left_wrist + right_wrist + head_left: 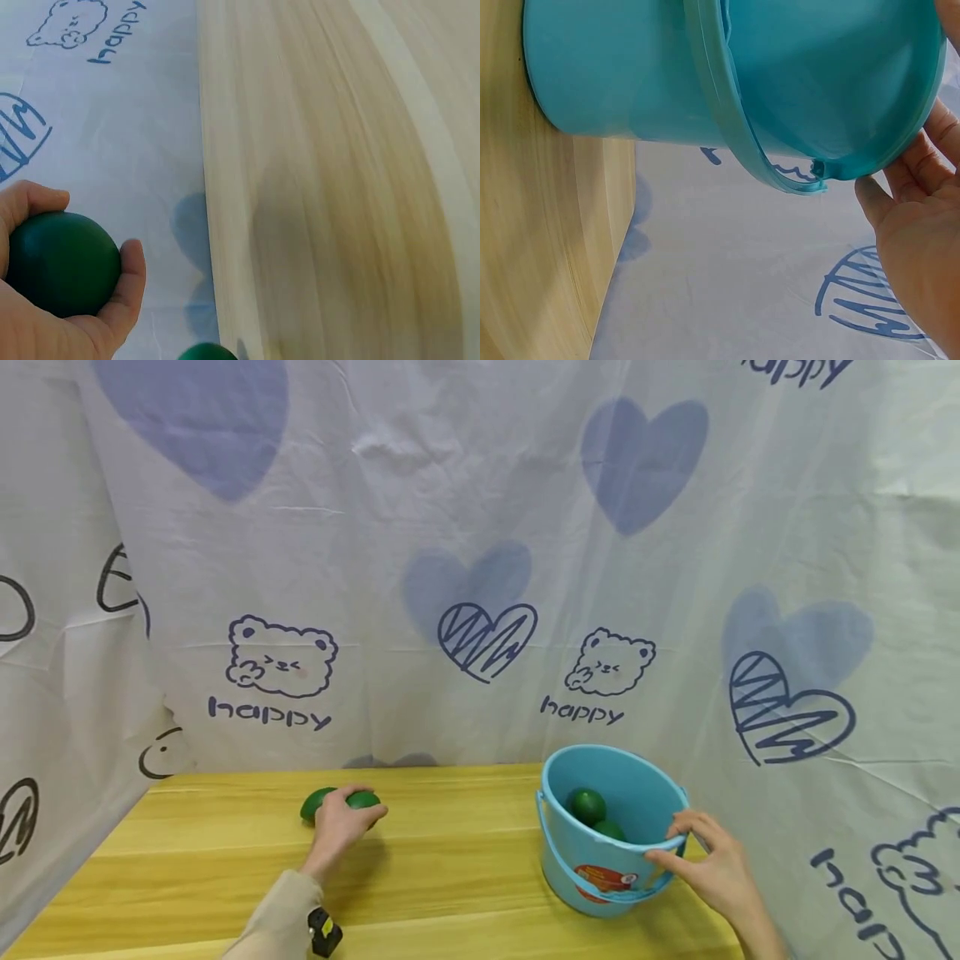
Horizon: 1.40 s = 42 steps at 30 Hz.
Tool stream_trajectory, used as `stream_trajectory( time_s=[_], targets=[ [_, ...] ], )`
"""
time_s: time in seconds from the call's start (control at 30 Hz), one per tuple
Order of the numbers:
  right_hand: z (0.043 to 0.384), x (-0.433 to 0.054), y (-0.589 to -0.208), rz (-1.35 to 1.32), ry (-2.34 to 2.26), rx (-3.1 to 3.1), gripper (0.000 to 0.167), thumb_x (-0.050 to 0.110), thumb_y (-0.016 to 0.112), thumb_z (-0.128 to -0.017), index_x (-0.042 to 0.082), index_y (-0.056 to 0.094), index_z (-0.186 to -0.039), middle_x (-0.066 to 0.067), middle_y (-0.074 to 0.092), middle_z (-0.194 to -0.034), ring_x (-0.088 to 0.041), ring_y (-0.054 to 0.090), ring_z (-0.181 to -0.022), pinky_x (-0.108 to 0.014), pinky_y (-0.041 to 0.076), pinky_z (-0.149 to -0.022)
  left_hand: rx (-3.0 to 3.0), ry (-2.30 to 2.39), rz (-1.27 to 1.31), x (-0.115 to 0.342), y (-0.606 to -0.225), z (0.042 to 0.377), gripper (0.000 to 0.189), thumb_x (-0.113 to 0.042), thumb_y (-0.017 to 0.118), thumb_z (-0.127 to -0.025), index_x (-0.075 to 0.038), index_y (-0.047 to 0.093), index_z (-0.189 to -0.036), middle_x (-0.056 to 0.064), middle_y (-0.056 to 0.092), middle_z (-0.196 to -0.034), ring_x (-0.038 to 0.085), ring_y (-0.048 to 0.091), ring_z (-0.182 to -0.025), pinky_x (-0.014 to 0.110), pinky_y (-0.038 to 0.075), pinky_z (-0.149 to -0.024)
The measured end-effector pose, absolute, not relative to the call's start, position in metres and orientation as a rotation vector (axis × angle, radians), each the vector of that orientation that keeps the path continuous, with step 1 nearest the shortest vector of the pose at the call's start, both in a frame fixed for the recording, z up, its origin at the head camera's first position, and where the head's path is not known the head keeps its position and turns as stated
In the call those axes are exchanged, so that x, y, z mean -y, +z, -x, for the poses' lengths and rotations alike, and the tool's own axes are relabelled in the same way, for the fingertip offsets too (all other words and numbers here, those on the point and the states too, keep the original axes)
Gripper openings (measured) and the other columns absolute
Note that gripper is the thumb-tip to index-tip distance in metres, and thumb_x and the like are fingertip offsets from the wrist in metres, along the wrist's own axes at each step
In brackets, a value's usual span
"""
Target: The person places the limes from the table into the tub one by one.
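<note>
My left hand holds a smooth, round green fruit at the back left of the table, fingers and thumb curled round its sides. A second green fruit lies just left of that hand, and its top edge shows low in the left wrist view. On the right stands a light blue bucket. Its rim is pinched by my right hand, thumb outside and fingers over the edge. Inside the bucket are two green fruits, one in plain sight and another partly hidden by the front wall.
The bucket's handle hangs down across its front, near a red label. Beneath everything is a yellow wood-grain table. A pale curtain printed with hearts and bears hangs along the back and both sides.
</note>
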State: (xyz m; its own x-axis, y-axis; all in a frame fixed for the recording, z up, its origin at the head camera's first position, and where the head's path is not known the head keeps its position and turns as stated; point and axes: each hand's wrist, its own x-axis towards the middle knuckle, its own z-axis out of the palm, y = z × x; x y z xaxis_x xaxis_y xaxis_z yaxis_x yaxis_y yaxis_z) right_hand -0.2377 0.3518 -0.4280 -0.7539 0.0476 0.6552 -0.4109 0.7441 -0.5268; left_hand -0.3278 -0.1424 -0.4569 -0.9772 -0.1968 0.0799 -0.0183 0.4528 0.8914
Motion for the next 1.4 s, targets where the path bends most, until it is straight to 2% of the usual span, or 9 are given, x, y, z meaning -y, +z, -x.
stream_trajectory(
  time_s=[0.27,0.47,0.6,0.73,0.87,1.1,1.4],
  targets=[
    [0.239,-0.352,-0.427,-0.319,0.899,2.251,0.036,0.013,0.093,-0.06,0.019,0.064,-0.08,0.002,0.062,-0.106,0.014,0.045,-0.102,-0.001,0.03,-0.091,2.523,-1.63,-0.064,0.123,-0.45,0.33,0.041,-0.02,0.076,-0.081,-0.009,0.066,-0.119,0.019,0.062,-0.115,0.027,0.062,-0.09,0.033,0.053,-0.068],
    [0.239,-0.351,-0.427,-0.319,0.912,2.248,0.036,0.011,0.093,-0.06,0.018,0.064,-0.08,0.001,0.062,-0.105,0.013,0.046,-0.102,-0.001,0.03,-0.091,2.495,-1.778,0.02,0.109,-0.444,0.33,0.041,-0.01,0.078,-0.077,-0.008,0.067,-0.117,0.02,0.059,-0.117,0.028,0.06,-0.094,0.033,0.054,-0.071],
    [0.24,-0.352,-0.427,-0.318,0.912,2.248,0.036,0.011,0.093,-0.06,0.018,0.064,-0.08,0.009,0.061,-0.105,0.013,0.045,-0.102,-0.001,0.03,-0.091,2.504,-1.843,0.087,0.1,-0.44,0.328,0.045,-0.005,0.077,-0.076,-0.007,0.065,-0.119,0.021,0.056,-0.119,0.03,0.058,-0.097,0.034,0.054,-0.071],
    [0.24,-0.352,-0.427,-0.333,0.916,2.236,0.037,0.01,0.093,-0.059,0.018,0.064,-0.08,0.014,0.059,-0.105,0.013,0.046,-0.102,-0.001,0.03,-0.091,2.509,-1.877,0.157,0.089,-0.434,0.327,0.048,-0.004,0.077,-0.075,-0.007,0.063,-0.121,0.022,0.055,-0.12,0.03,0.057,-0.097,0.033,0.054,-0.071],
    [0.239,-0.353,-0.428,-0.332,0.918,2.239,0.037,0.01,0.093,-0.06,0.018,0.064,-0.081,0.013,0.06,-0.106,0.013,0.046,-0.102,-0.001,0.03,-0.091,2.512,-1.912,0.218,0.076,-0.428,0.327,0.05,-0.007,0.077,-0.076,-0.008,0.062,-0.123,0.021,0.054,-0.121,0.029,0.058,-0.096,0.033,0.055,-0.072],
    [0.238,-0.354,-0.429,-0.317,0.929,2.258,0.035,0.012,0.092,-0.063,0.017,0.063,-0.081,0.012,0.059,-0.106,0.012,0.046,-0.102,-0.001,0.03,-0.091,2.473,-2.028,0.272,0.054,-0.423,0.326,0.053,-0.015,0.077,-0.082,-0.004,0.052,-0.127,0.024,0.052,-0.121,0.028,0.062,-0.096,0.037,0.059,-0.077],
    [0.237,-0.354,-0.428,-0.293,0.914,2.28,0.034,0.015,0.092,-0.064,0.018,0.063,-0.081,0.008,0.06,-0.106,0.013,0.045,-0.102,-0.001,0.03,-0.09,2.546,-1.989,0.369,0.036,-0.419,0.322,0.053,-0.009,0.076,-0.078,-0.006,0.049,-0.124,0.022,0.051,-0.119,0.028,0.059,-0.091,0.033,0.054,-0.068]
  ],
)
